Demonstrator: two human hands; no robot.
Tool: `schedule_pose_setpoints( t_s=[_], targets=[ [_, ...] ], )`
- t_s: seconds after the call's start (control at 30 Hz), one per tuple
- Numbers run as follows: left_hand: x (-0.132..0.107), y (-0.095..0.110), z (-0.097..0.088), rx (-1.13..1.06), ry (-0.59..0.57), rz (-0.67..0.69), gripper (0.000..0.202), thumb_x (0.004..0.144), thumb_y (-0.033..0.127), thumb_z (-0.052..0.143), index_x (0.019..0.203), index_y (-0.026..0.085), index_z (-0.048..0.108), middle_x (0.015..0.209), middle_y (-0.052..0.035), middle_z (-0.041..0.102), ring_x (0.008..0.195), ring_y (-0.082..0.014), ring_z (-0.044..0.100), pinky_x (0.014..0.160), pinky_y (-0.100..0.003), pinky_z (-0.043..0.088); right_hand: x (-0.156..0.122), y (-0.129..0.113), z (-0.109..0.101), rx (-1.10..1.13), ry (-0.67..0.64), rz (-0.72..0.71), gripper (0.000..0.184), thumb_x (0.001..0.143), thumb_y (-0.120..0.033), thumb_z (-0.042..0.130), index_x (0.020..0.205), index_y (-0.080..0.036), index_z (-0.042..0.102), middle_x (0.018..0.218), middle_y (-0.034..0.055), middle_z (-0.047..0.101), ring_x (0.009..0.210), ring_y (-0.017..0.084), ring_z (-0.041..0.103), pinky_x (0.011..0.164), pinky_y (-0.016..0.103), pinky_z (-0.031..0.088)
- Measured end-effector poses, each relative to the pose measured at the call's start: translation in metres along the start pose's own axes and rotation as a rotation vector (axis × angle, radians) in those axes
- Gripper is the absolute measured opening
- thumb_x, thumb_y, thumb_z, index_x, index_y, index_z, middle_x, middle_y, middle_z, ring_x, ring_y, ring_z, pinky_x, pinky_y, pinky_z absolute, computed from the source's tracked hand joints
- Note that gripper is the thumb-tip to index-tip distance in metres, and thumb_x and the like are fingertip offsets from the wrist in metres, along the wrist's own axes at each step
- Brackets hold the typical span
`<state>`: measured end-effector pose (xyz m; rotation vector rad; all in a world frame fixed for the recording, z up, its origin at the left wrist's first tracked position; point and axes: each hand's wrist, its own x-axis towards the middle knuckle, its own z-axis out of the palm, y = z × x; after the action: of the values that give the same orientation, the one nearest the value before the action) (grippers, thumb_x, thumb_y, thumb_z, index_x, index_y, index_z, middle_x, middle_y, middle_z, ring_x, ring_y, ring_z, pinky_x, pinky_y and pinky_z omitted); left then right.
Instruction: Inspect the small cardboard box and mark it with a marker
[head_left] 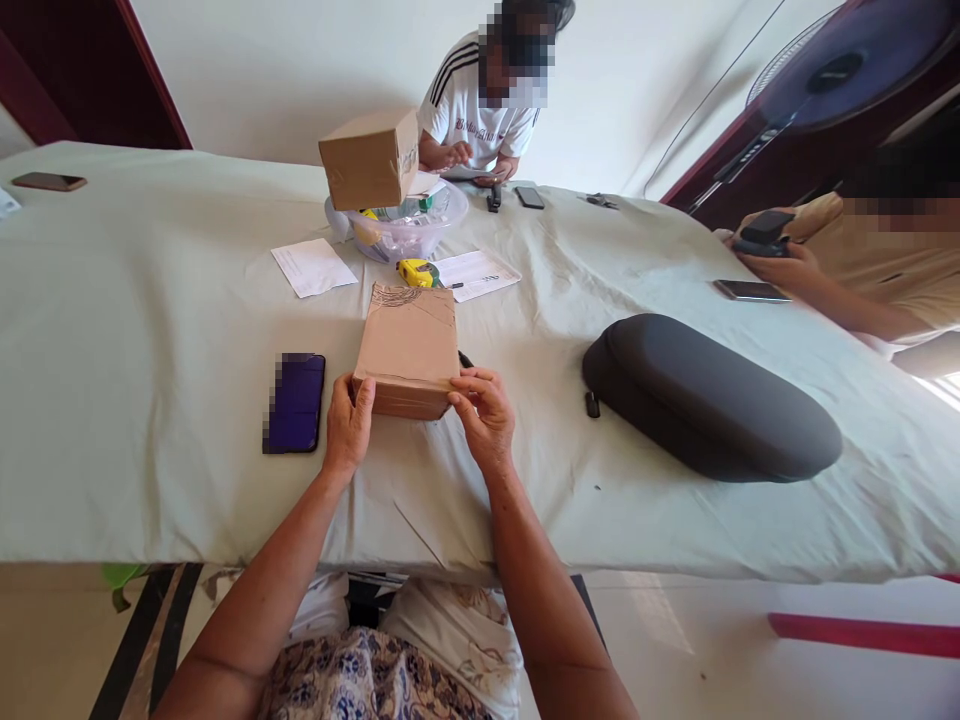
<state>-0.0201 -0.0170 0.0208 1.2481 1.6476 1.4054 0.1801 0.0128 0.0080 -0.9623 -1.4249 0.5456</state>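
Both forearms are reaching in from 6 o'clock. Left hand and right hand are pinching the near corners of the cardboard box, fingers clamped on it, box resting mid-table. Risk: fingertip-only grip could slip, nudging box toward phone at 9 o'clock.

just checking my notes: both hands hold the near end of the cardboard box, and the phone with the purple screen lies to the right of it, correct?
Not quite. The head view shows the left hand and right hand on the near end of the cardboard box, but the phone with the purple screen lies to the left of the box, not the right. To the right lies a dark oval case.
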Motion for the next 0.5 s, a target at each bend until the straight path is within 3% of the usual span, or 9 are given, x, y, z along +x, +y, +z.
schedule_pose_setpoints(
  t_s=[0.2, 0.5],
  targets=[
    [0.0005, 0.0028, 0.0009, -0.056, 0.005, 0.117, 0.060, 0.096, 0.067, 0.042, 0.125, 0.017, 0.057, 0.126, -0.0149, 0.064, 0.120, -0.0284, 0.060, 0.106, -0.042, 0.043, -0.0001, 0.0005, -0.0006, 0.006, -0.025, -0.010, 0.019, 0.089, -0.041, 0.072, 0.102, -0.027, 0.073, 0.110, 0.0057, 0.064, 0.086, 0.014, 0.064, 0.069, 0.029, 0.059],
    [0.0019, 0.0044, -0.0005, -0.070, 0.045, 0.044, 0.041, 0.095, 0.050, 0.046, 0.120, 0.018, 0.058, 0.118, -0.0114, 0.067, 0.110, -0.0259, 0.062, 0.097, -0.039, 0.046, -0.0015, 0.0030, 0.0000, 0.046, -0.040, -0.003, 0.022, 0.089, -0.036, 0.071, 0.110, -0.029, 0.071, 0.115, 0.0046, 0.066, 0.078, 0.011, 0.063, 0.068, 0.027, 0.059]
  ],
)
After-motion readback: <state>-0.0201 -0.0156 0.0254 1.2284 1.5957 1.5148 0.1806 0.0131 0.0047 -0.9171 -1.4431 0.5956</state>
